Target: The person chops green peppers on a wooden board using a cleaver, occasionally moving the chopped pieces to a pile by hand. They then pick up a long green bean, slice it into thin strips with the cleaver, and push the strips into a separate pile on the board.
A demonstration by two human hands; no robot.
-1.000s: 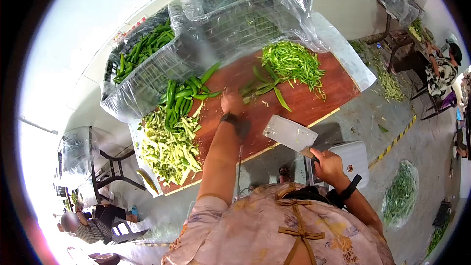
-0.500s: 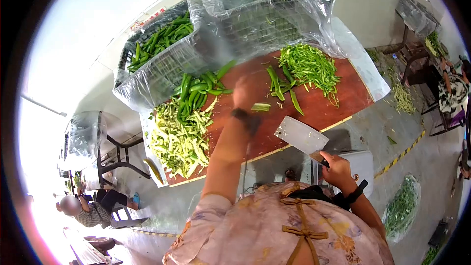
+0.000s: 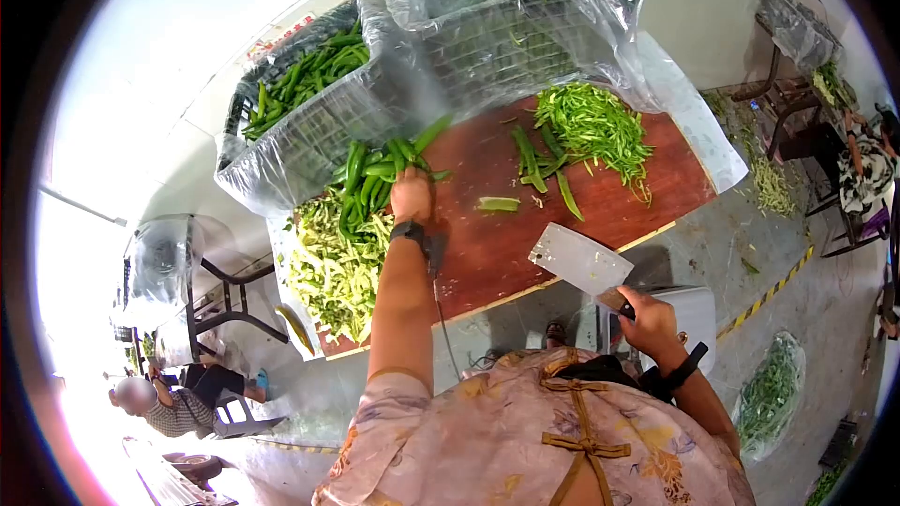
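My left hand is at the right side of a pile of whole green peppers, its fingers bent round a pepper there; the fingertips are partly hidden. In my right hand is the dark handle of a cleaver, its broad blade over the front edge of the reddish-brown board. A single cut pepper piece lies between the hands. Beyond it are several split pepper pieces and a heap of green shreds.
Pale pepper cores are heaped at the board's left. Behind stand two plastic-lined crates, one with whole peppers, the other a dark crate. A bag of greens lies on the floor at right. Another person sits at far left.
My left hand has moved left from the middle of the board to the whole peppers. The cleaver in my right hand has hardly shifted.
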